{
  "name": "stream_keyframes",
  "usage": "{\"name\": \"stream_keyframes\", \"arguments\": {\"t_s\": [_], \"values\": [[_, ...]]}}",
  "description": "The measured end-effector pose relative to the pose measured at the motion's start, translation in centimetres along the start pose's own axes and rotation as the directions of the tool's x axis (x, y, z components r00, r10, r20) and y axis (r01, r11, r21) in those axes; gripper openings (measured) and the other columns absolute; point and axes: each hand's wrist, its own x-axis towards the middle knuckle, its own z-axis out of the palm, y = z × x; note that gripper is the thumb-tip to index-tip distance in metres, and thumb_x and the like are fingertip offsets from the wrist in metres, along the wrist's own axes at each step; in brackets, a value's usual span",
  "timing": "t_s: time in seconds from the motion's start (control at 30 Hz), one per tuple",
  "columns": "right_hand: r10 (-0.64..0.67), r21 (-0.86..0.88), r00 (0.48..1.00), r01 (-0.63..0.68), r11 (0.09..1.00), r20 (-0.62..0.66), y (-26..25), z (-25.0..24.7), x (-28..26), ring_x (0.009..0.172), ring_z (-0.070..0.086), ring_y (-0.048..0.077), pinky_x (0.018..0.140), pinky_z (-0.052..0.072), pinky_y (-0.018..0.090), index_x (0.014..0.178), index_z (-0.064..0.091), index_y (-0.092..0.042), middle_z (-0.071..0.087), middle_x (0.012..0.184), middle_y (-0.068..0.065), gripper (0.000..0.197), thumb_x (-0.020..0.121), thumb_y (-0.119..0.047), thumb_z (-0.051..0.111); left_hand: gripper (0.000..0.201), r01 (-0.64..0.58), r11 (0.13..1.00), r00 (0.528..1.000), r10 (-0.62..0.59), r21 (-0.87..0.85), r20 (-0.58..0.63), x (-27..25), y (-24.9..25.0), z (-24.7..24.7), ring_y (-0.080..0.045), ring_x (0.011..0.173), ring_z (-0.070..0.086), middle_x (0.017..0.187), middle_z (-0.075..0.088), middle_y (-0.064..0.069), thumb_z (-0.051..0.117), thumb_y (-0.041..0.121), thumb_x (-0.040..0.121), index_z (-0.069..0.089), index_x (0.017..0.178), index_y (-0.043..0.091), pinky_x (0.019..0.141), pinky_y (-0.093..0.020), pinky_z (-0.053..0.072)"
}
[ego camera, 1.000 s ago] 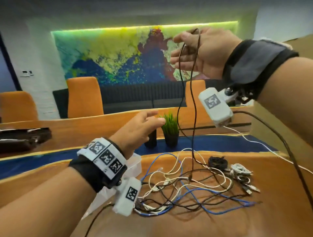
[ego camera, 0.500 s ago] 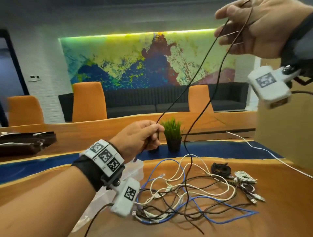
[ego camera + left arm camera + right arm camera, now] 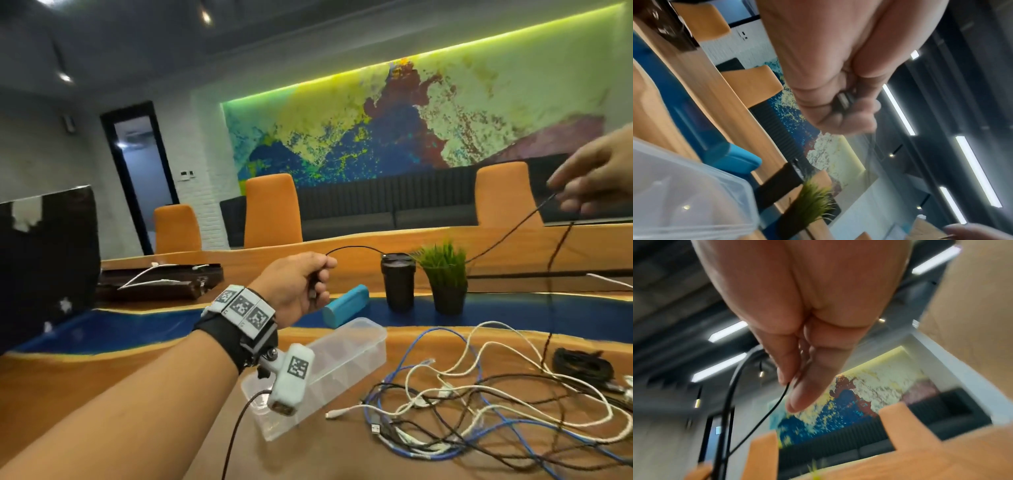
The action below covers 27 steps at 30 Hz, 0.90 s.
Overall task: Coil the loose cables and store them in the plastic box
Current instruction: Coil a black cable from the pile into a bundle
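On the long orange wooden table (image 3: 342, 455), a clear rectangular plastic box (image 3: 346, 353) lies open, with a loose tangle of blue, white and black cables (image 3: 486, 407) right of it. Above the box, the left hand (image 3: 301, 284) curls tight round the plug end of a thin black cable (image 3: 507, 236). That cable stretches rightward to the raised right hand (image 3: 596, 174), pinched between thumb and fingertips.

The right hand (image 3: 797, 331) pointed away from the camera, its thumb and fingers (image 3: 807, 394) pinching a thin black cable (image 3: 764, 420) that ran down to the lower left. Behind stood orange chairs (image 3: 898, 423), a dark sofa (image 3: 849, 452) and a colourful wall painting (image 3: 855, 395).
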Motion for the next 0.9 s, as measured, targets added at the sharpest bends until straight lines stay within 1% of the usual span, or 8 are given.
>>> {"name": "stream_keyframes", "arguments": {"t_s": [0.17, 0.27, 0.37, 0.43, 0.53, 0.67, 0.77, 0.9], "values": [[-0.122, -0.666, 0.992, 0.068, 0.743, -0.034, -6.6, 4.0, -4.2, 0.099, 0.062, 0.013, 0.091, 0.051, 0.028, 0.124, 0.062, -0.037, 0.067, 0.115, -0.008, 0.043, 0.091, -0.012, 0.052, 0.024, 0.042, 0.993, 0.997, -0.034, -0.114, 0.074, 0.0, 1.8, 2.8, -0.009, 0.057, 0.035, 0.067, 0.045, 0.003, 0.039, 0.022, 0.1, 0.061, 0.095, 0.013, 0.052, -0.019, 0.037], [-0.269, -0.271, 0.956, 0.23, 0.935, -0.117, -11.7, 6.2, -7.8, 0.099, 0.063, 0.011, 0.089, 0.048, 0.024, 0.12, 0.065, -0.031, 0.069, 0.106, -0.009, 0.03, 0.092, -0.02, 0.062, 0.026, 0.036, 0.993, 0.977, -0.01, -0.116, 0.212, -0.2, 1.6, 5.7, -0.008, 0.056, 0.035, 0.068, 0.045, 0.003, 0.038, 0.022, 0.1, 0.061, 0.092, 0.014, 0.052, -0.019, 0.035], [-0.389, 0.148, 0.921, 0.389, 0.909, -0.034, -14.3, 10.4, -9.7, 0.109, 0.06, 0.002, 0.096, 0.046, 0.018, 0.131, 0.057, -0.033, 0.065, 0.117, -0.01, 0.049, 0.086, -0.024, 0.072, 0.025, -0.004, 0.997, 0.939, 0.03, -0.078, 0.342, -0.6, 0.2, 8.7, -0.009, 0.058, 0.037, 0.069, 0.046, 0.003, 0.039, 0.022, 0.1, 0.062, 0.093, 0.014, 0.054, -0.02, 0.034], [-0.41, 0.395, 0.912, 0.385, 0.834, -0.024, -13.6, 13.2, -9.5, 0.11, 0.06, 0.004, 0.099, 0.048, 0.025, 0.128, 0.06, -0.027, 0.066, 0.119, -0.002, 0.043, 0.087, -0.017, 0.071, 0.026, -0.033, 0.994, 0.913, 0.074, -0.108, 0.401, -0.7, -1.0, 10.1, -0.009, 0.06, 0.04, 0.07, 0.048, 0.003, 0.039, 0.021, 0.101, 0.063, 0.095, 0.014, 0.059, -0.023, 0.035], [-0.323, 0.736, 0.941, 0.292, 0.611, -0.105, -12.1, 15.8, -9.2, 0.081, 0.064, 0.02, 0.083, 0.053, 0.039, 0.099, 0.07, -0.007, 0.07, 0.086, 0.017, 0.011, 0.09, -0.009, 0.063, 0.022, -0.025, 0.959, 0.903, 0.142, -0.281, 0.405, -0.1, -2.8, 10.8, -0.01, 0.064, 0.048, 0.072, 0.052, 0.001, 0.047, 0.021, 0.094, 0.067, 0.097, 0.011, 0.065, -0.026, 0.04], [-0.044, 0.911, 0.985, 0.172, 0.374, -0.167, -10.3, 17.6, -8.8, 0.057, 0.046, 0.019, 0.051, 0.044, 0.028, 0.093, 0.071, -0.007, 0.054, 0.067, 0.008, 0.014, 0.093, -0.011, 0.057, 0.018, 0.081, 0.829, 0.924, 0.146, -0.553, 0.353, 1.7, -5.0, 10.3, -0.012, 0.065, 0.058, 0.076, 0.06, 0.001, 0.058, 0.022, 0.086, 0.074, 0.093, 0.014, 0.07, -0.03, 0.048], [0.01, 0.775, 0.956, 0.233, 0.587, -0.295, -9.4, 19.0, -8.2, 0.056, 0.049, 0.014, 0.049, 0.04, 0.026, 0.09, 0.076, -0.018, 0.061, 0.066, 0.003, 0.016, 0.093, -0.013, 0.061, 0.016, 0.046, 0.769, 0.932, 0.198, -0.638, 0.305, 2.9, -6.0, 10.3, -0.014, 0.071, 0.066, 0.089, 0.071, -0.001, 0.059, 0.022, 0.084, 0.073, 0.092, 0.017, 0.069, -0.031, 0.05], [-0.332, 0.308, 0.9, 0.413, 0.857, -0.283, -9.8, 20.0, -8.8, 0.075, 0.063, 0.006, 0.067, 0.049, 0.023, 0.084, 0.075, -0.024, 0.07, 0.078, -0.009, 0.014, 0.092, -0.02, 0.064, 0.018, -0.21, 0.854, 0.922, 0.334, -0.476, 0.193, 4.2, -6.2, 10.8, -0.022, 0.092, 0.073, 0.112, 0.074, -0.011, 0.054, 0.019, 0.085, 0.069, 0.094, 0.012, 0.073, -0.031, 0.056]]}}
